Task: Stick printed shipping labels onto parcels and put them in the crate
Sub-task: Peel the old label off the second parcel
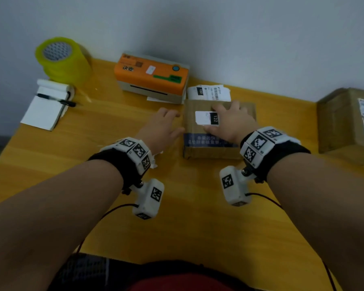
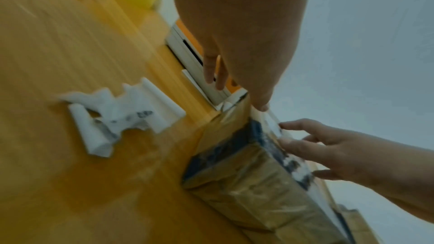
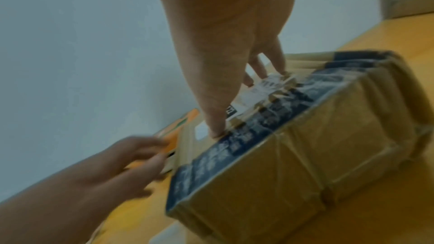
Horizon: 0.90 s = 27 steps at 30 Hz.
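Observation:
A taped brown cardboard parcel (image 1: 210, 143) with a blue printed band lies at the middle of the orange table. A white shipping label (image 1: 203, 118) with a black "122" block lies on its top. My right hand (image 1: 231, 120) is spread flat over the label, thumb and fingers pressing it onto the parcel (image 3: 305, 155); the label (image 3: 258, 92) shows under the fingertips. My left hand (image 1: 165, 127) sits with straight fingers beside the parcel's left edge, thumb at the edge, holding nothing. The left wrist view shows the parcel (image 2: 246, 183) from its left corner.
An orange label printer (image 1: 151, 74) stands by the wall, printed labels (image 1: 208, 92) beside it. Yellow tape rolls (image 1: 61, 57) and a notepad with pen (image 1: 48, 103) are at the left. Torn backing paper (image 2: 122, 116) lies near my left wrist. A labelled parcel (image 1: 345, 122) sits far right.

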Motion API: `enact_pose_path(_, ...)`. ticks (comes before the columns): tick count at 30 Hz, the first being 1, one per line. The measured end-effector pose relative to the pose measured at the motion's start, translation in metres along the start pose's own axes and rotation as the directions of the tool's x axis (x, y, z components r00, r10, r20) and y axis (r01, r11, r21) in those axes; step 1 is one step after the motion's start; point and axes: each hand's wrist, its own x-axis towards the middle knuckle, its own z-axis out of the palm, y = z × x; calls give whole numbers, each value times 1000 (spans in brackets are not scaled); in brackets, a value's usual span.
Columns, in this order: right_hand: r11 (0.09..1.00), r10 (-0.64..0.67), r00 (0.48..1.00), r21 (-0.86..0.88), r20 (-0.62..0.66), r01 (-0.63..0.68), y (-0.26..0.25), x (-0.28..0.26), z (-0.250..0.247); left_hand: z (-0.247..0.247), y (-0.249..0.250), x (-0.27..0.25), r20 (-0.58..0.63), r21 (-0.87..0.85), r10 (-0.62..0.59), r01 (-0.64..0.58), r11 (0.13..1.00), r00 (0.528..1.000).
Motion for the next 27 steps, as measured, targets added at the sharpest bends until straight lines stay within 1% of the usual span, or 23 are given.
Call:
enact_pose_path(2,999,-28,1000,-32,13,28,-8,-7,0,2,18,5,90,-33,-12,15,999,996)
enact_pose_path(5,986,-157,987,-60,31,158,-12,-12,4,1,26,14,241,-50,-30,44,998,970)
enact_pose_path(8,965,-263,964,10,-35,264,-2,-7,8,-6,18,22,306,-5,-27,30,1000,951)
enact_pose_path(10,948,-295,955,119,-23,295,2,-3,11,-8,14,24,314,2,-16,17,1000,949)
enact_pose_path(12,931,-299,954,230,33,284,0,1,11,-7,9,25,301,-10,-5,8,1000,954)
enact_pose_path(13,926,-302,952,256,58,278,-2,3,10,-6,7,25,293,-26,1,7,1000,956)
enact_pose_path(15,915,-331,939,277,96,294,-5,7,6,-4,3,24,276,-82,14,9,997,961)
enact_pose_path(18,892,-393,913,286,112,349,-6,12,2,0,-2,23,261,-126,23,10,992,965)
enact_pose_path(21,880,-408,907,310,106,360,-5,15,3,-1,-4,26,255,-98,23,2,995,967)
enact_pose_path(25,872,-419,902,326,106,366,-7,19,3,-4,-5,29,239,6,31,-33,999,971)
enact_pose_path(27,871,-420,901,325,106,368,-8,21,2,-3,-5,28,237,14,29,-33,999,971)
